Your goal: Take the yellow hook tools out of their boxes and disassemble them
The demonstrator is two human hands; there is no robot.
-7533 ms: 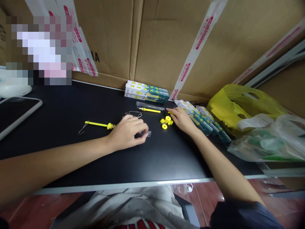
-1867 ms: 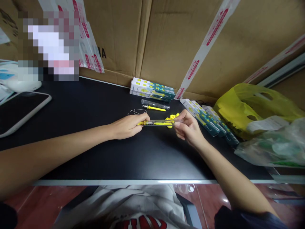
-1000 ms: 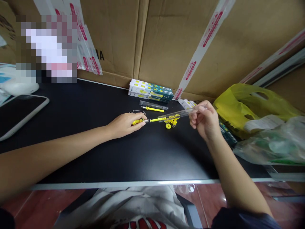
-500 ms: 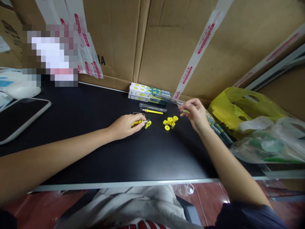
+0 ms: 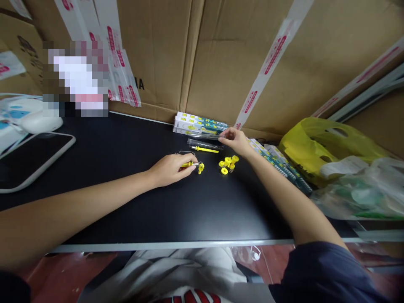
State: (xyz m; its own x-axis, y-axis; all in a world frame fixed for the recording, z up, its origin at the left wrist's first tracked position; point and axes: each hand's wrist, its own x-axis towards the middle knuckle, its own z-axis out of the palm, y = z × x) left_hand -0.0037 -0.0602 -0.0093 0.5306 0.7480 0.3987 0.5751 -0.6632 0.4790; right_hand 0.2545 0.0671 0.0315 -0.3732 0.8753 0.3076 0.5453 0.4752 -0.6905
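Observation:
My left hand (image 5: 172, 169) rests low over the black table, its fingers closed around a yellow rod with a metal spring end (image 5: 188, 164). At that end, a small yellow cap piece (image 5: 201, 168) sits by my fingertips. Behind the hand a bent wire (image 5: 187, 152) is partly visible. My right hand (image 5: 236, 141) pinches one end of a clear plastic tube (image 5: 205, 136), which points left in front of the boxes. Just nearer lie another clear tube (image 5: 204, 144) and a second yellow rod (image 5: 206, 149). Several yellow caps (image 5: 224, 171) form a small cluster below my right hand.
Printed white-and-green boxes (image 5: 184, 124) stand against the cardboard (image 5: 158, 54), with more boxes (image 5: 287, 170) at right. Yellow and clear plastic bags (image 5: 303, 139) bulge over the right side. At left lie a phone (image 5: 34, 160) and a white object (image 5: 41, 120).
My right hand has moved left with the clear tube, from above the yellow caps to the front of the boxes. My left hand keeps its hold; the view has shifted slightly.

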